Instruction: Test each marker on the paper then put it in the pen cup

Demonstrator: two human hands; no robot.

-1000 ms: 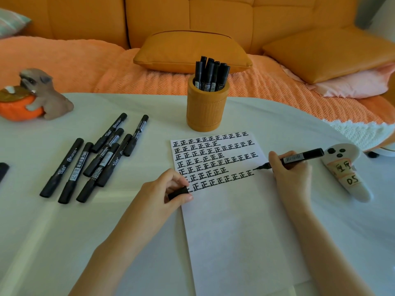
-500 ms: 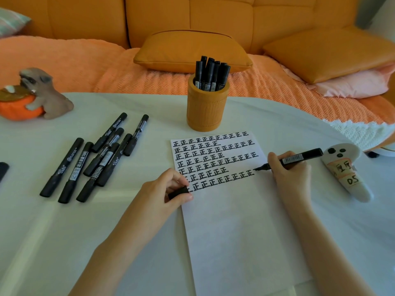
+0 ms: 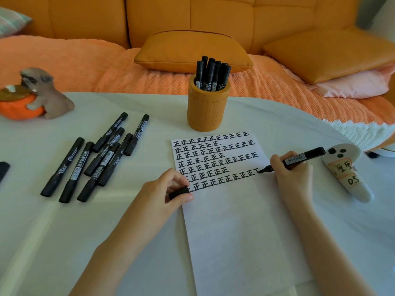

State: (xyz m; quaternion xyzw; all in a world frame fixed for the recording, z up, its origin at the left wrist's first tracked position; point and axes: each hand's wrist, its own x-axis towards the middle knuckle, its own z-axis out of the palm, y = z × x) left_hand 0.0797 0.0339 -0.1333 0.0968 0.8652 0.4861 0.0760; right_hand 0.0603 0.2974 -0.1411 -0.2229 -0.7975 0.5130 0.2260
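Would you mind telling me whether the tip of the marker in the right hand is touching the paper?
Touching: the head view shows the tip of the marker meeting the paper at a half-drawn character, with no gap.

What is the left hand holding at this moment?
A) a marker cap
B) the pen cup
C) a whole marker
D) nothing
A: the left hand pinches a short black cap at the left edge of the paper, and the marker in the right hand is uncapped.
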